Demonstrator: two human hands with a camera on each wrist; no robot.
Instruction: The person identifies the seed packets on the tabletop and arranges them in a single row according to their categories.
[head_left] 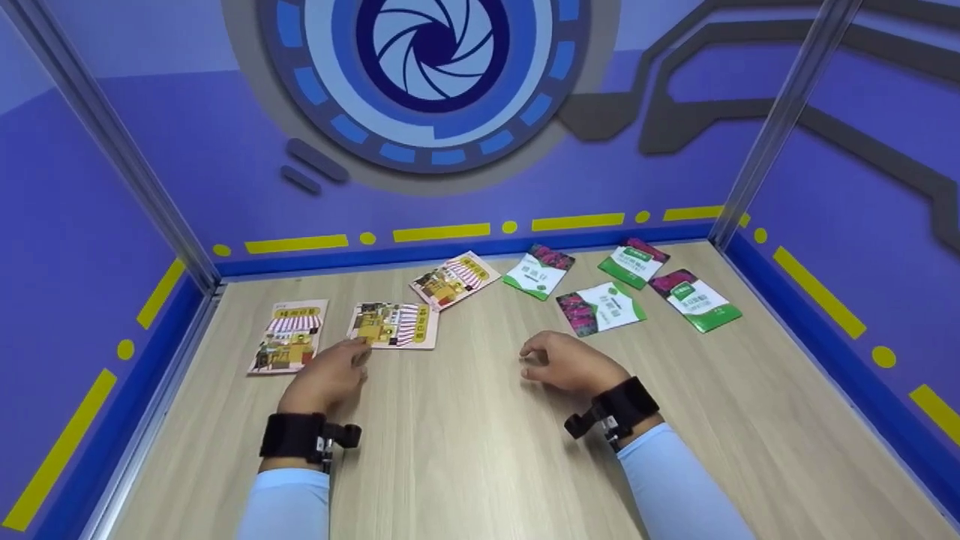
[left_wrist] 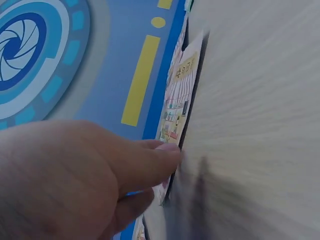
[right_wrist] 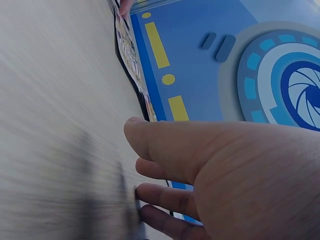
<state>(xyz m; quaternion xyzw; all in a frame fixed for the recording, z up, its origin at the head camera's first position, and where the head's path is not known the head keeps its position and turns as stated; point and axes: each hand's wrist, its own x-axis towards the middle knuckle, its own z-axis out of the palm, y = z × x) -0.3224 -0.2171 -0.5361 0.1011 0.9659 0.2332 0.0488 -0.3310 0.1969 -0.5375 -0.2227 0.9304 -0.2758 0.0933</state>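
Observation:
A packet with a striped awning print (head_left: 394, 325) lies sideways on the table, left of the middle. My left hand (head_left: 330, 376) is at its near left corner, with the index fingertip right at the edge. In the left wrist view the thumb and fingers (left_wrist: 135, 167) overlap the near end of this packet (left_wrist: 181, 95). Loosely bent, my right hand (head_left: 574, 364) hovers low over the table with nothing in it. Nearest to it is a green and white packet with pink flowers (head_left: 601, 308). The right wrist view shows its fingers (right_wrist: 170, 197) apart.
Two more awning packets lie to the left (head_left: 289, 337) and behind (head_left: 455, 280). Other flower packets lie at the back (head_left: 538, 271), back right (head_left: 634, 262) and far right (head_left: 695, 300). Blue printed walls (head_left: 172, 150) enclose the wooden table (head_left: 465, 450) at the back and sides.

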